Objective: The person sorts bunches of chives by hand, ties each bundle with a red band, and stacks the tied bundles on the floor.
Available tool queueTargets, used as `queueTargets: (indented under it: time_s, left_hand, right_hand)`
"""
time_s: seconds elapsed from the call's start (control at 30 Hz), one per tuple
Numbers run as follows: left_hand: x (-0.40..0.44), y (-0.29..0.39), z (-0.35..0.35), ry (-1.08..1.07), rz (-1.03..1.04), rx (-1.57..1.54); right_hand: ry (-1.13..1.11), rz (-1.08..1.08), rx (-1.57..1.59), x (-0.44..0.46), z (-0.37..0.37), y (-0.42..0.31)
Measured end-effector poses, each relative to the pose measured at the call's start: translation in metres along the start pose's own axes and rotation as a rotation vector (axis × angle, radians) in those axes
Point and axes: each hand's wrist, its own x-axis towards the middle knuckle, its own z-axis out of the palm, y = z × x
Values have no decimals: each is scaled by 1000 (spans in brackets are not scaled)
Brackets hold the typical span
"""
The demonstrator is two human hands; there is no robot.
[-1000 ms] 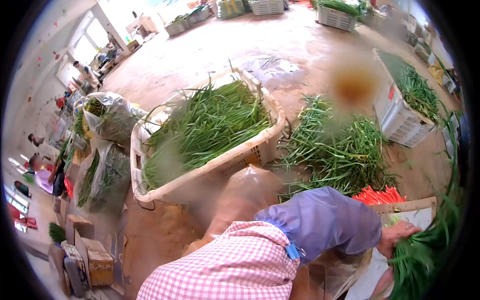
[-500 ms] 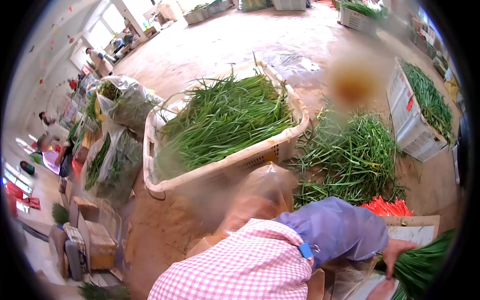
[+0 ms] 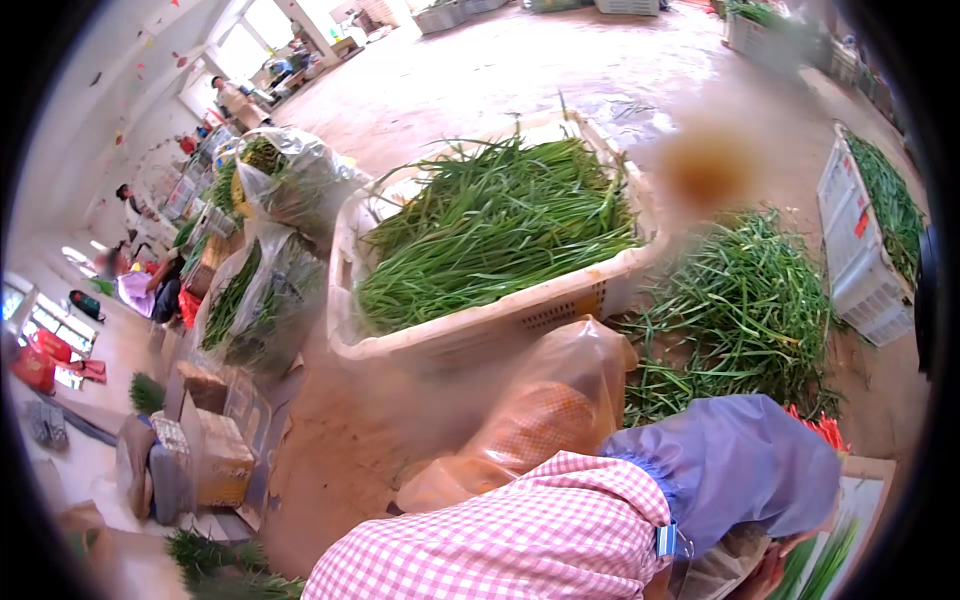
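Observation:
My left arm reaches across to the lower right, in a pink checked sleeve and a blue-purple sleeve cover. Beyond the cover, a small part of my left hand shows at the bottom edge, its fingers mostly hidden. Right beside it, long green leaves like garlic chives lie over a pale board. Whether the hand grips any of them cannot be made out. My right hand is not visible. Red ties peek out behind the sleeve cover.
A white crate full of chives stands ahead, with a loose chive heap to its right. Another filled crate is at far right. Stuffed plastic bags and cardboard boxes stand left. People are in the background.
The view has shifted, so the scene sits further right. The thick chive bundle held at the lower right is no longer in sight; fewer leaves show there. My hand is now more hidden.

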Motion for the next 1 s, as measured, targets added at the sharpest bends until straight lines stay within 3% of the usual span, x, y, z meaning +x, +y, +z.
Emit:
queueTargets:
  time_s: [0.1,0.17,0.27,0.37,0.4,0.43,0.53,0.57,0.63,0.73,0.77,0.87,0.9,0.97,1.0]
  left_hand:
    - [-16,-4,24,41,54,213]
    - [-2,-23,84,179,50,83]
    - [-16,-10,21,347,-146,-108]
    - [-54,16,-32,556,-327,-243]
    - [-75,18,-75,597,-320,-520]
    - [-92,23,-78,617,-318,-170]
    - [-120,39,-48,72,-158,-438]
    - [-124,41,-38,68,-141,-456]
    - [-128,37,-27,-308,-761,-1440]
    - [-138,24,-25,-402,-729,-1265]
    - [-134,20,-26,-307,-774,-1190]
    - [-133,0,-26,401,-975,-1285]
    - [-129,-6,-29,529,-911,-1317]
    - [-105,-2,-38,686,-814,-1287]
    - [-93,7,-28,608,-783,-1254]
  right_hand:
    - [-9,14,5,6,-1,1]
    - [-12,15,11,9,-7,1]
    - [-9,-5,108,16,-45,-2]
    - [-221,-40,402,11,-77,5]
    - [72,58,305,0,-18,-26]
    - [22,28,184,6,-2,-33]
    - [-137,1,289,24,1,-42]
    - [-200,-27,294,27,-5,-42]
    - [-228,-57,263,27,-10,-48]
    - [-177,-58,229,4,-3,-60]
    - [-175,-54,220,-2,-1,-64]
    - [-220,-56,213,-15,6,-69]
    - [-219,-48,212,-16,7,-67]
    - [-251,23,240,-17,12,-61]
    - [-255,16,233,-13,15,-55]
